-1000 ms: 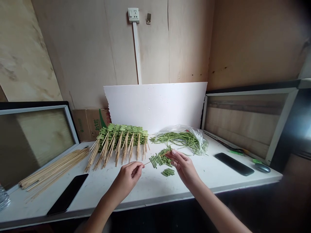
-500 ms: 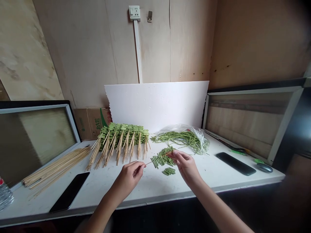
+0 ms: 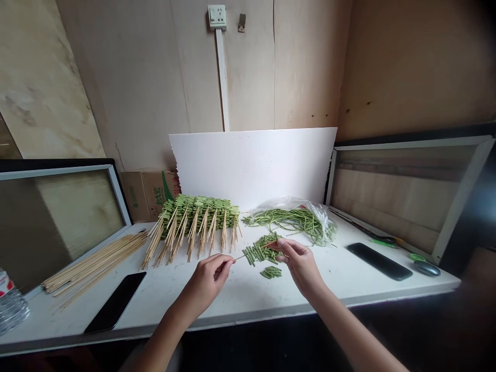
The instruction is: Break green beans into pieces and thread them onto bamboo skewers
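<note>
My left hand (image 3: 213,274) pinches the near end of a thin wooden skewer (image 3: 239,258) that carries a row of short green bean pieces (image 3: 252,254). My right hand (image 3: 296,256) is closed at the far end of that row, its thumb and finger pinched on something brownish and thin that I cannot make out clearly. Behind the skewer lies a heap of cut bean pieces (image 3: 267,240), with a smaller pile (image 3: 271,272) nearer the front edge. To the left rear, filled bean skewers (image 3: 199,212) are stacked with their sticks pointing forward.
Bare skewers (image 3: 93,261) and a black phone (image 3: 116,302) lie left, beside a plastic bottle (image 3: 11,305). Long beans in a clear bag (image 3: 294,219) are at the back. A second phone (image 3: 378,261) and a mouse (image 3: 427,267) rest right on the white table (image 3: 240,305).
The camera view has shifted slightly, so the table things appear a little to the right. Both hands keep nearly the same pose around the skewer.
</note>
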A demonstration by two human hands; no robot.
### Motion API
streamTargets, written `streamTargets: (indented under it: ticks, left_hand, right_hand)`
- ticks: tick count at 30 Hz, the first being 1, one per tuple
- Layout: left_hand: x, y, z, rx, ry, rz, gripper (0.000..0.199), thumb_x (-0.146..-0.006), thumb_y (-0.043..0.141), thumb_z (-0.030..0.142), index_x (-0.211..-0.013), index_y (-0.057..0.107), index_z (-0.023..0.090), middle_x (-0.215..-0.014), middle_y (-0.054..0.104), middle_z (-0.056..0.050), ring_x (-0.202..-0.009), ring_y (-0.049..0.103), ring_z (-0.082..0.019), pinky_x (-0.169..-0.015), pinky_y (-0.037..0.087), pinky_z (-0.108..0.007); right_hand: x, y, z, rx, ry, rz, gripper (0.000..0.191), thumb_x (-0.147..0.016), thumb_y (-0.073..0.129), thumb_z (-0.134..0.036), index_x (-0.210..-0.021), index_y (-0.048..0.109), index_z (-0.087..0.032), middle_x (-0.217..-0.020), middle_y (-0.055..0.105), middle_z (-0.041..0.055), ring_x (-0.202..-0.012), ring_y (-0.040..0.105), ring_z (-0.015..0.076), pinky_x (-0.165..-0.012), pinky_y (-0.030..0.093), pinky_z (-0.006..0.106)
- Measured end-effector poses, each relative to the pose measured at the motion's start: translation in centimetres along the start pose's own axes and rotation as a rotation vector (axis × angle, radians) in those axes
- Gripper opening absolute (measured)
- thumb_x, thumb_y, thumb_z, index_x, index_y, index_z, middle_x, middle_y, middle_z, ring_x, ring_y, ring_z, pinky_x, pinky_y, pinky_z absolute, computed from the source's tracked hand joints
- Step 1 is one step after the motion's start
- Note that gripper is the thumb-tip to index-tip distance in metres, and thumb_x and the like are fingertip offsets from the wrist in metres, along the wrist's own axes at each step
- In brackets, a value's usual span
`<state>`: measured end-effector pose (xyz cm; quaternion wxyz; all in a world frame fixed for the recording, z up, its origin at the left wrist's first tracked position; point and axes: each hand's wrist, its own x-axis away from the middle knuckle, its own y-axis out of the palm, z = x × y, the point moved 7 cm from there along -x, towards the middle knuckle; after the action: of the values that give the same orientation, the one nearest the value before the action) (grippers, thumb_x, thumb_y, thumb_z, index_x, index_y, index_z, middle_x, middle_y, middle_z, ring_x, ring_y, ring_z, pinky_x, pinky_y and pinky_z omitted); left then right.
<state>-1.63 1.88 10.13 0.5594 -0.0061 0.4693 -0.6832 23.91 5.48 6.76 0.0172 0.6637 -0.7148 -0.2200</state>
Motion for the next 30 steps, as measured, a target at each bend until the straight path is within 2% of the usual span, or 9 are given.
streamTargets:
  ticks: [3,7,12,21,26,30]
  left_hand:
    - [-0.1,-0.5,-0.3,0.015,0.014,0.07,0.028,-0.104,0.049,0.035,-0.104,0.072,0.02,-0.086,0.072,-0.006,-0.075,0.065,-0.018,-0.069,0.051,-0.026]
    - [-0.2,-0.5,-0.3,-0.012,0.05,0.139,0.024,-0.102,0.054,0.033,-0.096,0.073,0.019,-0.084,0.072,-0.005,-0.072,0.064,-0.017,-0.067,0.049,-0.026]
    - [0.1,0.3,0.2,0.008,0.068,0.154,0.024,-0.102,0.054,0.032,-0.096,0.073,0.018,-0.084,0.071,-0.007,-0.073,0.063,-0.017,-0.067,0.049,-0.026]
    - [0.3,0.2,0.0,-0.021,0.087,0.177,0.023,-0.102,0.055,0.03,-0.095,0.074,0.018,-0.08,0.069,-0.006,-0.07,0.06,-0.017,-0.065,0.046,-0.026]
    - [0.3,0.6,0.2,-0.011,0.105,0.173,0.022,-0.101,0.056,0.029,-0.093,0.074,0.018,-0.078,0.068,-0.005,-0.067,0.057,-0.015,-0.062,0.043,-0.025]
    - [0.2,1.0,0.7,0.011,0.132,0.16,0.022,-0.102,0.056,0.028,-0.093,0.073,0.017,-0.075,0.066,-0.004,-0.066,0.056,-0.014,-0.061,0.042,-0.025]
  right_hand:
    - [-0.1,-0.3,-0.1,0.022,-0.016,0.048,0.033,-0.074,0.085,-0.052,-0.09,0.082,-0.024,-0.1,0.08,0.0105,-0.095,0.07,0.031,-0.067,0.052,0.035]
    - [-0.1,-0.5,0.2,0.026,-0.03,0.087,0.033,-0.074,0.086,-0.053,-0.089,0.081,-0.024,-0.1,0.079,0.0091,-0.081,0.068,0.025,-0.066,0.047,0.035]
    - [0.3,-0.5,0.4,-0.031,-0.069,0.134,0.029,-0.073,0.087,-0.049,-0.088,0.08,-0.025,-0.094,0.076,0.0057,-0.066,0.058,0.0172,-0.066,0.046,0.035]
    - [1.0,-0.1,0.6,-0.009,-0.086,0.146,0.027,-0.078,0.085,-0.048,-0.09,0.079,-0.025,-0.096,0.077,0.0052,-0.063,0.053,0.0152,-0.072,0.049,0.036]
    - [1.4,0.5,1.2,0.01,-0.08,0.126,0.029,-0.077,0.085,-0.049,-0.091,0.079,-0.024,-0.098,0.077,0.0059,-0.07,0.06,0.0175,-0.076,0.052,0.037]
    - [2.2,1.4,2.4,0.035,-0.039,0.122,0.032,-0.074,0.087,-0.049,-0.089,0.08,-0.022,-0.09,0.075,0.0062,-0.072,0.063,0.0197,-0.072,0.053,0.036]
